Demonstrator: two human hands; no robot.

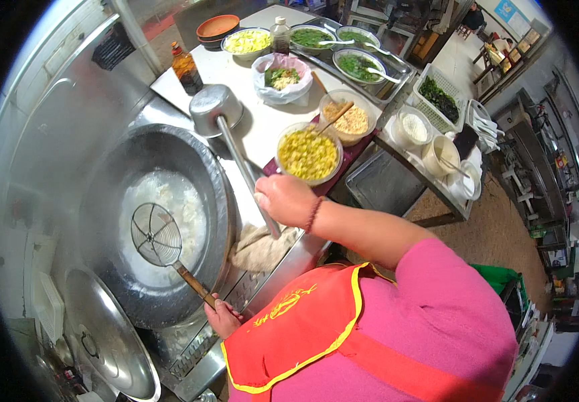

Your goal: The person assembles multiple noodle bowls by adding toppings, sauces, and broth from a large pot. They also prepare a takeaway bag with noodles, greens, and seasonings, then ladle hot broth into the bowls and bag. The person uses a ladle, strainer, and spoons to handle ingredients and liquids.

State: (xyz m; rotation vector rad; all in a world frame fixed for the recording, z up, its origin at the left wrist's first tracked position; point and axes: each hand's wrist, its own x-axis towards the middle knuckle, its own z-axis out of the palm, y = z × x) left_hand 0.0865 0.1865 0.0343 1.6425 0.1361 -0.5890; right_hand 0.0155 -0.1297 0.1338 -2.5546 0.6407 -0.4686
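Observation:
My left hand (222,317) is closed round the wooden handle of a wire-mesh skimmer (157,234). Its round basket hangs over a large dark wok (115,295), in which pale, cloudy liquid (145,281) steams. With its fingers wrapped, my right hand (286,201) grips the long handle of a deep metal ladle (215,109). The ladle's head is over the corner of the white counter, beside the wok's far rim. Just beyond that hand stands a tub of chopped yellow-green vegetables (308,155). A tan cloth (262,249) lies by the wok's right edge.
A tub of chopped tan food (349,120), a bag-lined bowl (281,79) and a dark sauce bottle (187,70) stand on the counter (249,141). Bowls of green soup (359,65) with white spoons sit farther back. A large metal lid (105,335) leans at lower left.

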